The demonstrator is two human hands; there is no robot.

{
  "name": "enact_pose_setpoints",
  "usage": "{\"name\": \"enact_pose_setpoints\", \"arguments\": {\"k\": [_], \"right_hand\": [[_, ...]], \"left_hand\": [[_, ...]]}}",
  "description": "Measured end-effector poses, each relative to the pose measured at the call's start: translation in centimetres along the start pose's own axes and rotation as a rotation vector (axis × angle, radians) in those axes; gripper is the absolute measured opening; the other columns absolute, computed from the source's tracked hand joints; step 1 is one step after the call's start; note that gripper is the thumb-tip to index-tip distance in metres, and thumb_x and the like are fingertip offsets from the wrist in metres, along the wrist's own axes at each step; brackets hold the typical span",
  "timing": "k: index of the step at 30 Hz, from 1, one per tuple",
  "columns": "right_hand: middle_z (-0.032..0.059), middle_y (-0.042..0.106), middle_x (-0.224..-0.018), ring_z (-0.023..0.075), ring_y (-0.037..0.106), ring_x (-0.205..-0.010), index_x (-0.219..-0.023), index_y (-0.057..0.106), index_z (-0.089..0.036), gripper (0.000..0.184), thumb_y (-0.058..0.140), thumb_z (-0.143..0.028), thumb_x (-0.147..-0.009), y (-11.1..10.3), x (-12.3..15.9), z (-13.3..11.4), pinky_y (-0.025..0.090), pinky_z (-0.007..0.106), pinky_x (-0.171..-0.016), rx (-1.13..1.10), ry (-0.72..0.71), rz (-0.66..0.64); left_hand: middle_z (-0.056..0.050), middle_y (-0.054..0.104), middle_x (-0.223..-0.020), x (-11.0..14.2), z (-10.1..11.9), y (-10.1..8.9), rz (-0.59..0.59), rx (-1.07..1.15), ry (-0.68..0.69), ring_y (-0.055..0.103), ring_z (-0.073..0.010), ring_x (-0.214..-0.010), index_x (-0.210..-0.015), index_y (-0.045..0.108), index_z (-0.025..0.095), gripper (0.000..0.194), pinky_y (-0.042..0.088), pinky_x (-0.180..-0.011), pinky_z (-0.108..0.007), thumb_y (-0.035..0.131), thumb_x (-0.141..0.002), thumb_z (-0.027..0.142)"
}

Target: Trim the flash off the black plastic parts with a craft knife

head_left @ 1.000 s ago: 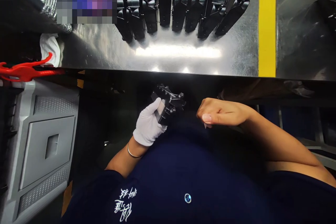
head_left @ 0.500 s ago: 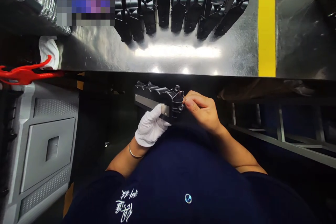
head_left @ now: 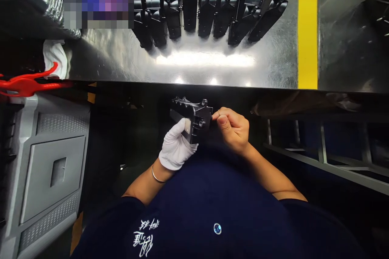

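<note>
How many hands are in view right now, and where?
2. The left hand, in a white glove, grips the black plastic part; the bare right hand is at the part's right end, touch unclear. The pixelated patch above the bench could hide others.

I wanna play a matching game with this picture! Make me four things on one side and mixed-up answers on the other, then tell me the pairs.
Things:
1. Left hand
2. Right hand
3. Wide stripe on the metal table
4. Held black part

Answers:
A. Bare, with no glove
B. Gripped by gloved fingers, below the table's edge in the picture
C. Wearing a white glove
D. Yellow

Right pairs: 1-C, 2-A, 3-D, 4-B
</note>
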State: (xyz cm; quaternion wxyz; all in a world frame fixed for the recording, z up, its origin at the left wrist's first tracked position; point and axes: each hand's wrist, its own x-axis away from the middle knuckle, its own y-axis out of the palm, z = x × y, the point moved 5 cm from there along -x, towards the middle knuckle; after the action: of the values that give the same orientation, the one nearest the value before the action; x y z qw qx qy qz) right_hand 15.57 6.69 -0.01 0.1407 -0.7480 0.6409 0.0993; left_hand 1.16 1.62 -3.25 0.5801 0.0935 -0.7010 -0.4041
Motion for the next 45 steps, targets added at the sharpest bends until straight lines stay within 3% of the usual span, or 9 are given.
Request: {"name": "enact_pose_setpoints", "arguments": {"k": [6,16,25,33,39,42,45], "right_hand": [[0.0013,0.057,-0.063,0.0122,0.051,-0.053,-0.08,0.067,-0.016,0.028,0.054,-0.03,-0.101,-1.0,-0.7,-0.8,0.04,0.025,-0.05,0.17,-0.164,-0.11],[0.0009,0.057,-0.061,0.0108,0.048,-0.051,-0.081,0.067,-0.015,0.022,0.057,-0.025,-0.099,-1.7,-1.1,-1.1,0.037,0.024,-0.049,0.304,-0.215,-0.222],[0.0009,0.055,-0.06,0.0108,0.047,-0.051,-0.081,0.066,-0.015,0.023,0.057,-0.025,-0.099,-1.9,-0.9,-1.1,0.036,0.024,-0.049,0.302,-0.235,-0.197],[0.0009,0.056,-0.059,0.0108,0.046,-0.049,-0.079,0.066,-0.016,0.026,0.055,-0.028,-0.1,-1.8,-0.9,-1.3,0.036,0.024,-0.047,0.295,-0.246,-0.186],[0.001,0.056,-0.06,0.0107,0.048,-0.05,-0.079,0.067,-0.015,0.026,0.056,-0.027,-0.1,-1.8,-0.9,-1.2,0.037,0.024,-0.048,0.311,-0.235,-0.187],[0.0014,0.058,-0.06,0.0112,0.049,-0.05,-0.078,0.067,-0.016,0.028,0.056,-0.029,-0.1,-1.7,-0.8,-1.1,0.038,0.025,-0.048,0.33,-0.238,-0.176],[0.0021,0.06,-0.06,0.0118,0.051,-0.05,-0.077,0.068,-0.016,0.029,0.056,-0.03,-0.099,-1.7,-0.8,-0.6,0.039,0.025,-0.049,0.359,-0.26,-0.126]], "left_hand": [[-0.001,0.077,-0.073,0.0,0.1,0.9,0.016,0.03,-0.007,0.073,-0.0077,-0.066,-0.103,0.071,0.017,0.043,0.058,-0.068,-0.014,0.028,-0.102,0.014],[-0.001,0.074,-0.069,0.4,0.0,2.0,0.072,-0.001,0.012,0.073,-0.0084,-0.067,-0.116,0.066,0.013,0.044,0.057,-0.063,-0.013,0.026,-0.101,0.008],[0.0,0.068,-0.061,0.3,0.2,1.8,0.065,-0.177,0.101,0.067,-0.0076,-0.054,-0.074,0.067,0.012,0.035,0.057,-0.057,-0.014,0.04,-0.093,0.001],[0.002,0.061,-0.053,0.5,0.3,2.1,0.003,-0.229,0.129,0.062,-0.0068,-0.046,-0.062,0.063,0.013,0.031,0.054,-0.049,-0.012,0.053,-0.089,0.002],[0.001,0.067,-0.059,0.5,0.4,2.1,-0.023,-0.233,0.179,0.065,-0.0083,-0.051,-0.062,0.064,0.013,0.023,0.055,-0.05,-0.014,0.06,-0.082,0.002],[0.002,0.066,-0.057,0.4,0.5,2.2,-0.077,-0.306,0.202,0.063,-0.0089,-0.048,-0.061,0.064,0.013,0.016,0.054,-0.046,-0.015,0.073,-0.074,0.01],[0.0,0.068,-0.059,0.5,0.5,2.1,-0.102,-0.37,0.226,0.064,-0.0112,-0.049,-0.06,0.066,0.013,0.022,0.054,-0.043,-0.017,0.085,-0.062,0.021]]}}
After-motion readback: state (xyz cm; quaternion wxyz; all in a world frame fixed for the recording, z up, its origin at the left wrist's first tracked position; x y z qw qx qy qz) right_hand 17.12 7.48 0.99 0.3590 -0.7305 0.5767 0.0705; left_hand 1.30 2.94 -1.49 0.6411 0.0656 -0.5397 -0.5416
